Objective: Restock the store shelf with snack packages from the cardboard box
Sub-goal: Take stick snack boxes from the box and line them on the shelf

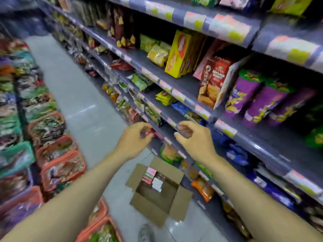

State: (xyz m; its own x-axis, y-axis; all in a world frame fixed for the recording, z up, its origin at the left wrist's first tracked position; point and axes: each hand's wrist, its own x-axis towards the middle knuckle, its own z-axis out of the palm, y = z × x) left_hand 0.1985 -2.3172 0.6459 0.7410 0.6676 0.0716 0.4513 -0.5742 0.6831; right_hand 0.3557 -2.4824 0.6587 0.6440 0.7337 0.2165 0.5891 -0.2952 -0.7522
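One long shelf unit (185, 84) runs on your right, with three purple bags (248, 95) side by side on the tier above your hands. One cardboard box (152, 206) sits on the floor below, four flaps open. The packets (153, 179) in its far corner are too blurred to count. Your left hand (134, 138) pinches one small red packet (148, 133) at a shelf edge. Your right hand (194, 138) is loosely curled just beside it — whether it holds anything cannot be told.

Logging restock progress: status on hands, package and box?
Left hand grips red snack package. Right hand curled, grip unclear. Cardboard box open on floor, packages inside. Nothing blocking.
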